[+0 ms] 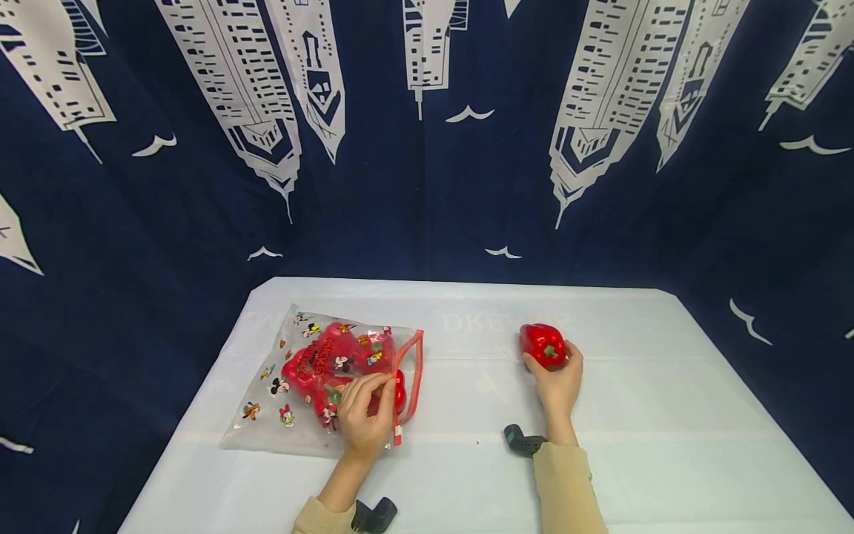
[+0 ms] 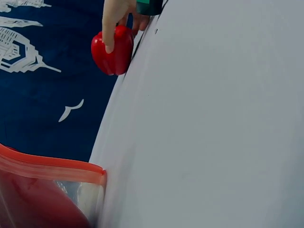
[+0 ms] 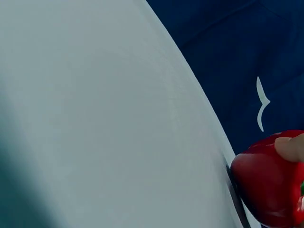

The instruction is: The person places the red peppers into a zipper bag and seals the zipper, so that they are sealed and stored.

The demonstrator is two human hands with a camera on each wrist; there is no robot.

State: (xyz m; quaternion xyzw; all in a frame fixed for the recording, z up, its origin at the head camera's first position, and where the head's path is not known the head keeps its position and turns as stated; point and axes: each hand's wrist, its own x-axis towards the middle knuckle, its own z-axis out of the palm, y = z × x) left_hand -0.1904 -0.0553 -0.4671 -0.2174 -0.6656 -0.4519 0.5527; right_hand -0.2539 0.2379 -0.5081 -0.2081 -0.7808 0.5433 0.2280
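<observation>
The head view is evenly and brightly lit from above, with soft light and hardly any cast shadow on the pale surface (image 1: 467,460); only faint shade sits under the hands. A small highlight glints on the red pepper (image 1: 543,344), and the clear plastic bag (image 1: 320,378) shows mild sheen. The wide lens bends the backdrop curtain (image 1: 427,148), so its printed towers splay outward toward the picture's corners. Both wrist views are dimmer and cooler in tone. The left wrist view is fairly sharp at the bag's red edge (image 2: 52,166), while the right wrist view is soft, with a dark blurred patch at its lower left.
</observation>
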